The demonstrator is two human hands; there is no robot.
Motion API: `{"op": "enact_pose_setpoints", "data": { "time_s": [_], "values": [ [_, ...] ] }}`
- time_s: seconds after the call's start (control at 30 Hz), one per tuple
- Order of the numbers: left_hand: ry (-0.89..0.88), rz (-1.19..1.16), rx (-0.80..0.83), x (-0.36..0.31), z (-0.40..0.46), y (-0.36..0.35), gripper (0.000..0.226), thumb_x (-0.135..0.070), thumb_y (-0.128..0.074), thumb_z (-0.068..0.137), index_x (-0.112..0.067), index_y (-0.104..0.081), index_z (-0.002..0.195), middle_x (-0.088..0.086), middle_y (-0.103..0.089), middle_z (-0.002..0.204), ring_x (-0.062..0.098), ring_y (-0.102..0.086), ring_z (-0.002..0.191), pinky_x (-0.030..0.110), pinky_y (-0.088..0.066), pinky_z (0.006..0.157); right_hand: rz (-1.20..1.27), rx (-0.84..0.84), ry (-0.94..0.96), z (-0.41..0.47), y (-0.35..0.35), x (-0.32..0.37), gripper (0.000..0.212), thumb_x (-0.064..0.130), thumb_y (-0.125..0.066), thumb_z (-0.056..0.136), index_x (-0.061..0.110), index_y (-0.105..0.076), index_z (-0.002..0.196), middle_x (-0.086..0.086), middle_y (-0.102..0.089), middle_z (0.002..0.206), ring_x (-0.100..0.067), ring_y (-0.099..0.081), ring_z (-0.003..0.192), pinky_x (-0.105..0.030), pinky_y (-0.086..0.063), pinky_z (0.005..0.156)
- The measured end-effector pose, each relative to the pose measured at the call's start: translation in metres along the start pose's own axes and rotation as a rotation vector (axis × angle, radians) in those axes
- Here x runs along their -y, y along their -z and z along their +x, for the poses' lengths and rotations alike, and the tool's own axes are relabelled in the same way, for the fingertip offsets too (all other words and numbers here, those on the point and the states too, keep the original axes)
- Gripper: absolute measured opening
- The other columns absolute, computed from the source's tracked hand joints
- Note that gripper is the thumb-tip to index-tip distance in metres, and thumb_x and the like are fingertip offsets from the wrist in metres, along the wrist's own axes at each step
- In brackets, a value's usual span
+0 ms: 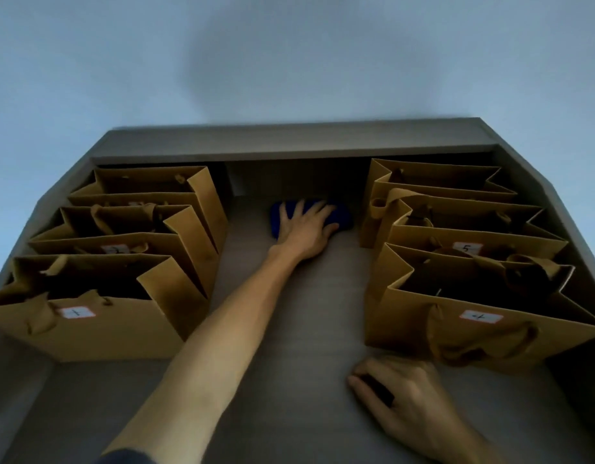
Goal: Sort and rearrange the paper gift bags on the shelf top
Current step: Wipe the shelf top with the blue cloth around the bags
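Brown paper gift bags stand in two rows on the grey shelf top (pixel 289 313). The left row has three bags; the front one (pixel 98 329) bears a white label. The right row also has three; the front bag (pixel 473 333) and the middle bag (pixel 470 242), labelled 5, show white labels. My left hand (pixel 306 226) reaches far back between the rows and presses flat, fingers spread, on a blue cloth (pixel 343 216). My right hand (pixel 400 396) rests on the shelf near the front, just below the front right bag, fingers loosely bent.
A raised grey back rail (pixel 289 142) closes the shelf at the rear, with a pale wall (pixel 289 55) behind it. The shelf sides slope away on both ends. A strip of bare grey surface runs between the two bag rows.
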State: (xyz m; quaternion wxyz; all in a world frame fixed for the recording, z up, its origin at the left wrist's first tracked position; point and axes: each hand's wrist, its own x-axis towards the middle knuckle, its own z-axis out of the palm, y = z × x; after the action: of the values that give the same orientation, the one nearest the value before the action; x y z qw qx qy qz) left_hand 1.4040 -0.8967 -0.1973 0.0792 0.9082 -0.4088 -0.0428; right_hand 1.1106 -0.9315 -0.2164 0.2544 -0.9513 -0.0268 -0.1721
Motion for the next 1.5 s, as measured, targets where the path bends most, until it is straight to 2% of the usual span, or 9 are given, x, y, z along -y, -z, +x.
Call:
{"op": "enact_pose_setpoints", "data": {
  "time_s": [0.2,0.37,0.47,0.6,0.93,1.1,1.27,1.37,1.5],
  "values": [
    [-0.17,-0.006,-0.071,0.0,-0.077,-0.015,0.051,-0.049,-0.037,0.099,-0.039,-0.026,0.148,-0.01,-0.021,0.16,0.026,-0.014,0.147,0.058,0.004,0.115,-0.018,-0.006,-0.012,0.0,-0.003,-0.002,0.018,0.048,-0.052,0.095,0.035,-0.064,0.09,0.018,-0.066,0.08,0.004,-0.06,0.072,-0.022,-0.053,0.064],
    [-0.188,0.0,-0.062,0.005,-0.043,-0.012,0.05,-0.048,-0.036,0.1,-0.037,-0.028,0.148,-0.007,-0.025,0.159,0.028,-0.016,0.147,0.057,-0.002,0.115,-0.037,0.019,-0.031,0.003,-0.001,-0.002,0.016,0.05,-0.051,0.094,0.038,-0.062,0.093,0.02,-0.066,0.081,0.006,-0.061,0.075,-0.019,-0.054,0.067],
    [-0.132,-0.004,-0.02,0.01,0.0,-0.001,0.049,-0.046,-0.034,0.101,-0.035,-0.028,0.149,-0.004,-0.024,0.159,0.029,-0.016,0.147,0.056,-0.005,0.117,-0.033,0.001,-0.013,0.003,0.001,0.001,0.005,0.042,-0.059,0.093,0.037,-0.059,0.092,0.018,-0.065,0.08,0.004,-0.06,0.073,-0.016,-0.05,0.067],
    [-0.069,-0.003,0.055,0.025,0.035,0.008,0.051,-0.047,-0.032,0.101,-0.038,-0.022,0.15,-0.005,-0.019,0.161,0.028,-0.011,0.148,0.055,-0.004,0.118,-0.01,0.008,-0.025,0.0,0.0,-0.001,0.008,0.041,-0.059,0.095,0.034,-0.062,0.092,0.016,-0.065,0.081,0.001,-0.059,0.073,-0.019,-0.049,0.066],
    [0.078,0.047,-0.015,0.053,0.016,0.008,0.051,-0.056,-0.032,0.099,-0.038,-0.031,0.147,-0.003,-0.029,0.156,0.031,-0.022,0.143,0.056,-0.014,0.114,0.022,0.043,-0.049,-0.003,-0.001,0.0,0.017,0.041,-0.052,0.099,0.028,-0.062,0.094,0.011,-0.063,0.079,-0.005,-0.057,0.069,-0.029,-0.05,0.062],
    [0.023,-0.014,-0.07,0.039,-0.038,0.007,0.046,-0.055,-0.035,0.098,-0.037,-0.04,0.14,-0.005,-0.039,0.15,0.028,-0.03,0.136,0.055,-0.019,0.11,0.048,0.066,-0.058,-0.004,-0.001,-0.001,0.024,0.045,-0.047,0.1,0.029,-0.064,0.098,0.012,-0.066,0.084,0.0,-0.058,0.073,-0.023,-0.051,0.063],
    [-0.063,-0.01,-0.053,0.026,-0.143,0.002,0.044,-0.057,-0.035,0.095,-0.043,-0.039,0.136,-0.013,-0.04,0.145,0.021,-0.033,0.133,0.051,-0.02,0.111,0.1,0.049,-0.076,-0.005,-0.002,-0.002,0.025,0.051,-0.042,0.098,0.036,-0.062,0.099,0.023,-0.059,0.085,0.012,-0.054,0.076,-0.005,-0.044,0.067],
    [-0.11,-0.015,-0.053,0.022,-0.213,-0.005,0.047,-0.062,-0.028,0.095,-0.045,-0.04,0.137,-0.017,-0.041,0.145,0.02,-0.037,0.132,0.051,-0.025,0.11,0.111,0.004,-0.077,-0.006,-0.003,-0.002,0.02,0.048,-0.048,0.096,0.036,-0.064,0.098,0.022,-0.061,0.083,0.01,-0.057,0.074,-0.007,-0.046,0.065],
    [-0.111,-0.071,-0.09,0.009,-0.28,-0.015,0.047,-0.061,-0.033,0.097,-0.044,-0.042,0.139,-0.019,-0.043,0.145,0.019,-0.042,0.13,0.049,-0.023,0.109,0.077,-0.009,-0.05,-0.005,-0.002,0.002,0.023,0.048,-0.047,0.094,0.035,-0.066,0.095,0.026,-0.055,0.082,0.013,-0.053,0.073,0.001,-0.04,0.068]
  ]
}}
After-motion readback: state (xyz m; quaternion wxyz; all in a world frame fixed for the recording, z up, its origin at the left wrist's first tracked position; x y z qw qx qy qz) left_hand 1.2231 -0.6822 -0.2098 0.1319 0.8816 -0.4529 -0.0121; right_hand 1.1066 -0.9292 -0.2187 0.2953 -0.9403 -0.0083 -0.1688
